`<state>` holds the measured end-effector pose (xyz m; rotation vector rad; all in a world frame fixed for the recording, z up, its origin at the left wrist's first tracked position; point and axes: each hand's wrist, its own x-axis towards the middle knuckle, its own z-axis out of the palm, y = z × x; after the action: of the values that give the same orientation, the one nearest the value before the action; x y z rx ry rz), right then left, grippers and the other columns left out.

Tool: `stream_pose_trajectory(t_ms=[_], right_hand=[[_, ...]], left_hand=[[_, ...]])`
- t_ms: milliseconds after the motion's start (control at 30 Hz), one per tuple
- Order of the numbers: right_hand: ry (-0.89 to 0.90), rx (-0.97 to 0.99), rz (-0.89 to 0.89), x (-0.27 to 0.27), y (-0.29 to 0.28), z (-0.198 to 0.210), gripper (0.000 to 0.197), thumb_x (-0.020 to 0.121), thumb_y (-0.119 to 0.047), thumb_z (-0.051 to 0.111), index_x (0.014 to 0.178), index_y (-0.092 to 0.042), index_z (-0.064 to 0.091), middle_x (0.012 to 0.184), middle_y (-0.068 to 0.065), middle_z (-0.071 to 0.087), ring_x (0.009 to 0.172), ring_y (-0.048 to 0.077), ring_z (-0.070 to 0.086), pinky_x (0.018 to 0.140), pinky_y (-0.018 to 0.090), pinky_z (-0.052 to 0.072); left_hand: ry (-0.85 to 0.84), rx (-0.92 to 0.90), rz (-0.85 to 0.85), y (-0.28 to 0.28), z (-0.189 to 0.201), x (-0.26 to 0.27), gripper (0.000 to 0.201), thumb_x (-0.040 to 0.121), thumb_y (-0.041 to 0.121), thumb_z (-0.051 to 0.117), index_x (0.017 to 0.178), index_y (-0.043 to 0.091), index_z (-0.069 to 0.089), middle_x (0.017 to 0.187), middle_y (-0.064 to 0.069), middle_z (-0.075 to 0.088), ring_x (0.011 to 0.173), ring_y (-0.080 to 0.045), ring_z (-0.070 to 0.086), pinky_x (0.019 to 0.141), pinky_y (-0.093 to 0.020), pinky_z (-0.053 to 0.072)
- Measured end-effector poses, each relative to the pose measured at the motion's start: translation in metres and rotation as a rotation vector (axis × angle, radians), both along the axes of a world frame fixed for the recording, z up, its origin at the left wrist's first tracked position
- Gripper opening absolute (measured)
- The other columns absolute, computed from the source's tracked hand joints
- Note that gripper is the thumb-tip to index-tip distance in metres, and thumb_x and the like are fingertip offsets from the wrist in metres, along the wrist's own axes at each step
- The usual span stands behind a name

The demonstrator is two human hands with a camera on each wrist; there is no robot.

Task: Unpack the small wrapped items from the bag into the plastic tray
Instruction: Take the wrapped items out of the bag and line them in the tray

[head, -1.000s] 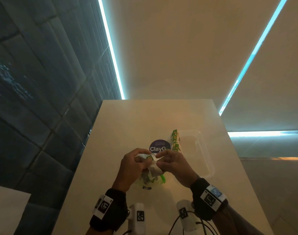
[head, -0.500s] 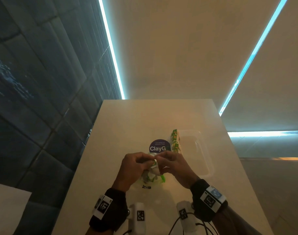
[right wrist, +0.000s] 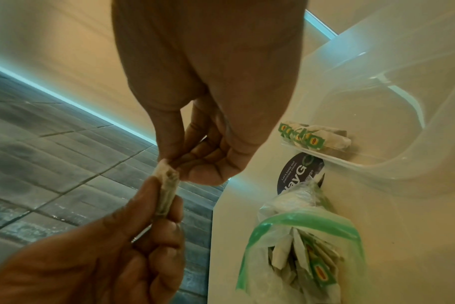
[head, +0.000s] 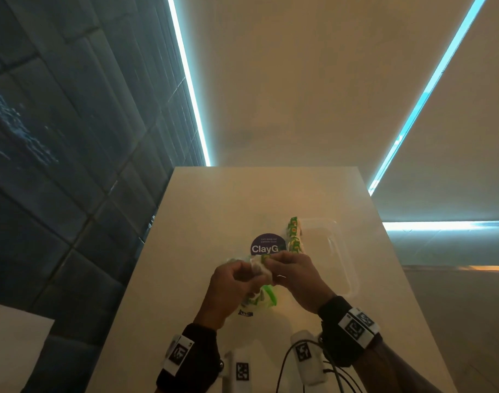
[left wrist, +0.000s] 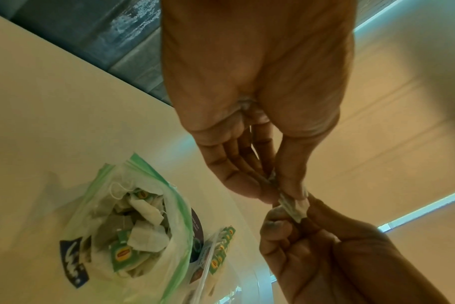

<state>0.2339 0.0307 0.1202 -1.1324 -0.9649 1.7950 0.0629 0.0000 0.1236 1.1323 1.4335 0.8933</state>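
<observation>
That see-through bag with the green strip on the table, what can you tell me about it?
The bag is thin, clear, crinkly plastic with a green zip strip along its mouth and a dark blue printed mark on one side. It lies on the pale table, its mouth gaping open. Inside sits a jumble of white paper tea bags with green-and-yellow tags and loose strings. Its far end overlaps a round dark sticker. In the wrist views neither hand touches it; both are raised above it.

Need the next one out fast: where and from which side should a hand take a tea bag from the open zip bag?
Come from above, through the zip bag's open, upward-facing green-edged mouth. Pinch a loose tea bag by a flat paper corner on top of the heap; the green tags hang on strings that look tangled.
</observation>
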Motion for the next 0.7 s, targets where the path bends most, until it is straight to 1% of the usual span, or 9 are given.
stream_pose_trajectory(t_ms=[133, 200, 300, 367, 433, 533, 567, 667, 700], right_hand=[[0.02, -0.039, 0.029, 0.0, 0.003, -0.001, 0.044, 0.08, -0.013, 0.07, 0.108, 0.019, 0.057, 0.109, 0.03, 0.064, 0.096, 0.037, 0.064, 0.092, 0.054, 0.051], [-0.016, -0.055, 0.057, 0.0, 0.005, -0.002, 0.037, 0.082, -0.011, 0.071, 0.105, 0.016, 0.058, 0.111, 0.033, 0.063, 0.097, 0.038, 0.064, 0.094, 0.057, 0.049], [-0.068, -0.081, 0.095, 0.0, 0.009, -0.005, 0.026, 0.079, -0.013, 0.075, 0.094, 0.003, 0.062, 0.102, 0.028, 0.062, 0.095, 0.038, 0.061, 0.096, 0.061, 0.045], [-0.076, -0.098, 0.11, 0.002, 0.011, -0.004, 0.022, 0.076, -0.013, 0.077, 0.088, -0.003, 0.061, 0.096, 0.022, 0.063, 0.091, 0.035, 0.06, 0.089, 0.054, 0.047], [-0.077, -0.105, 0.12, 0.005, 0.013, -0.003, 0.019, 0.077, -0.011, 0.077, 0.085, -0.005, 0.061, 0.092, 0.019, 0.063, 0.088, 0.032, 0.059, 0.085, 0.048, 0.046], [-0.088, -0.1, 0.124, 0.007, 0.015, -0.002, 0.016, 0.076, -0.008, 0.076, 0.08, -0.007, 0.061, 0.092, 0.018, 0.065, 0.09, 0.033, 0.06, 0.091, 0.054, 0.046], [-0.091, -0.098, 0.131, 0.008, 0.015, -0.001, 0.016, 0.076, -0.007, 0.076, 0.077, -0.008, 0.06, 0.09, 0.018, 0.065, 0.089, 0.033, 0.06, 0.089, 0.053, 0.048], [-0.092, -0.085, 0.178, 0.009, 0.015, 0.002, 0.016, 0.078, -0.002, 0.073, 0.075, -0.007, 0.058, 0.083, 0.013, 0.063, 0.078, 0.024, 0.061, 0.073, 0.037, 0.051], [-0.084, -0.084, 0.192, 0.01, 0.015, 0.003, 0.015, 0.078, -0.002, 0.072, 0.076, -0.006, 0.058, 0.082, 0.012, 0.063, 0.077, 0.022, 0.062, 0.07, 0.035, 0.051]], left_hand=[[0.019, -0.013, 0.043, 0.001, 0.001, 0.004, 0.014, 0.076, 0.02, 0.081, 0.085, 0.012, 0.073, 0.075, -0.006, 0.075, 0.063, -0.019, 0.07, 0.071, -0.043, 0.061], [0.058, -0.019, 0.051, 0.002, 0.001, 0.005, 0.014, 0.076, 0.022, 0.081, 0.081, 0.013, 0.072, 0.073, -0.004, 0.074, 0.06, -0.018, 0.069, 0.066, -0.039, 0.06], [0.091, -0.018, 0.05, 0.004, 0.0, 0.005, 0.016, 0.074, 0.021, 0.083, 0.085, 0.013, 0.073, 0.074, -0.002, 0.075, 0.06, -0.016, 0.07, 0.063, -0.035, 0.061], [0.095, -0.008, 0.035, 0.006, -0.001, 0.004, 0.018, 0.074, 0.021, 0.083, 0.088, 0.013, 0.073, 0.074, -0.003, 0.075, 0.063, -0.017, 0.071, 0.063, -0.033, 0.061], [0.086, 0.0, 0.001, 0.007, -0.003, 0.004, 0.017, 0.078, 0.023, 0.08, 0.09, 0.014, 0.073, 0.076, -0.004, 0.075, 0.066, -0.022, 0.072, 0.063, -0.035, 0.061], [0.077, 0.008, 0.013, 0.01, -0.007, 0.006, 0.018, 0.087, 0.029, 0.07, 0.092, 0.012, 0.072, 0.078, -0.007, 0.074, 0.068, -0.025, 0.072, 0.063, -0.041, 0.061], [0.081, 0.014, 0.027, 0.011, -0.008, 0.007, 0.02, 0.09, 0.03, 0.066, 0.092, 0.011, 0.072, 0.079, -0.008, 0.074, 0.067, -0.024, 0.072, 0.062, -0.04, 0.061], [0.099, 0.035, 0.052, 0.011, -0.006, 0.011, 0.024, 0.094, 0.029, 0.06, 0.089, 0.009, 0.072, 0.079, -0.008, 0.073, 0.066, -0.018, 0.07, 0.057, -0.029, 0.057], [0.109, 0.047, 0.055, 0.012, -0.006, 0.011, 0.024, 0.094, 0.028, 0.06, 0.087, 0.009, 0.072, 0.078, -0.007, 0.073, 0.066, -0.017, 0.07, 0.056, -0.027, 0.057]])
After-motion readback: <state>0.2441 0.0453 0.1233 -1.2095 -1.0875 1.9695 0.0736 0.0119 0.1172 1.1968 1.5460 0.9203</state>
